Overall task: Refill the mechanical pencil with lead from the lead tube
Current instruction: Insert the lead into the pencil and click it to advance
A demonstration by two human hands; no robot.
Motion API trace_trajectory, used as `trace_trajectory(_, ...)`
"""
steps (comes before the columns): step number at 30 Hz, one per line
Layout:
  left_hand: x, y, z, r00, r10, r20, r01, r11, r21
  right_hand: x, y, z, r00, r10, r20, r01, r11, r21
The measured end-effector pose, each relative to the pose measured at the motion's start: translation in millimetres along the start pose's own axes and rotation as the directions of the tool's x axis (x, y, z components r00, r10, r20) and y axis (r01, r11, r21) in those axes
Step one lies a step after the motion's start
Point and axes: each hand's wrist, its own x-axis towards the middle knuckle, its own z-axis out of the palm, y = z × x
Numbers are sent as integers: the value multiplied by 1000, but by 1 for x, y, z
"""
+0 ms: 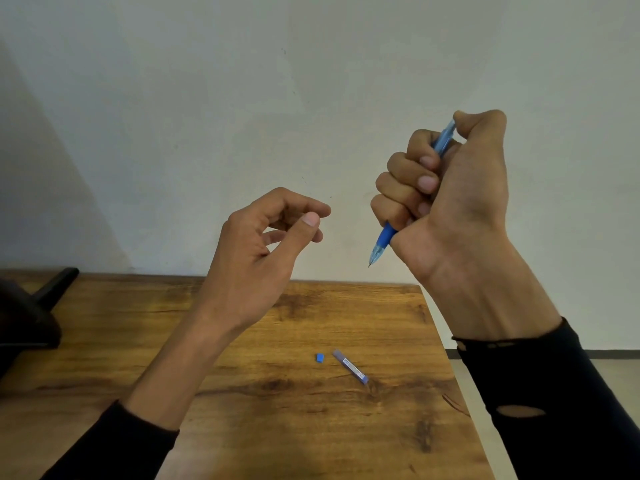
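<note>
Pencil gripped in fist of right hand, tip down, thumb pressed on top end, held high above table. Left hand raised beside it, fingers loosely curled, thumb near forefinger; cannot tell whether lead pinched between them. Lead tube lying on table below, uncapped by look of it, small blue cap just beside. Judged late stage: tube opened, possibly lead loaded, clicking to feed. Left: recap tube, set pencil down.
</note>
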Motion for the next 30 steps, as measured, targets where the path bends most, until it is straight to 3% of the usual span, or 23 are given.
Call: trace_trajectory(30, -2, -5, 3, 1000, -5, 13, 5, 1000, 7, 4, 1, -4, 1000, 9, -13, -8, 1000, 18)
